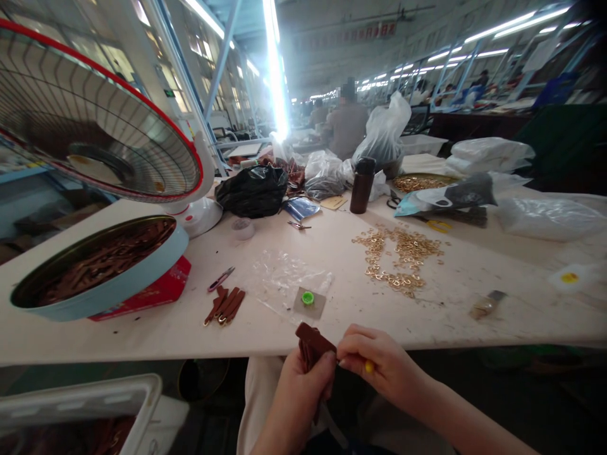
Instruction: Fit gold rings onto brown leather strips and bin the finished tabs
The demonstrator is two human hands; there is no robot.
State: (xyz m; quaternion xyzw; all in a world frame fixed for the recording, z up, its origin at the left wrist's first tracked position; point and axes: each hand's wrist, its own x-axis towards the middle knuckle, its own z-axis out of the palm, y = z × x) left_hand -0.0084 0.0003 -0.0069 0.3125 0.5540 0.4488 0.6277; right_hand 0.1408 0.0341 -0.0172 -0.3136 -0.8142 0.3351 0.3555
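Beneath the desk's (427,319) near edge, my left hand (296,395) grips brown straps (310,341) upright; my right hand (379,363) pinches a yellow piece (368,365); the tin (118,287) holds more straps.

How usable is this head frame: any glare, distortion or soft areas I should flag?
Head view: the ceiling light strip blows out to white glare, hazing the far hall; wide-angle distortion bends the fan and the table edge; the left hand, brown strap and gold rings are evenly lit and fairly sharp; the background person is soft.

Open tabletop (360,309) between brown strips (225,305) and gold rings (398,256); plastic bag (289,278) midway.
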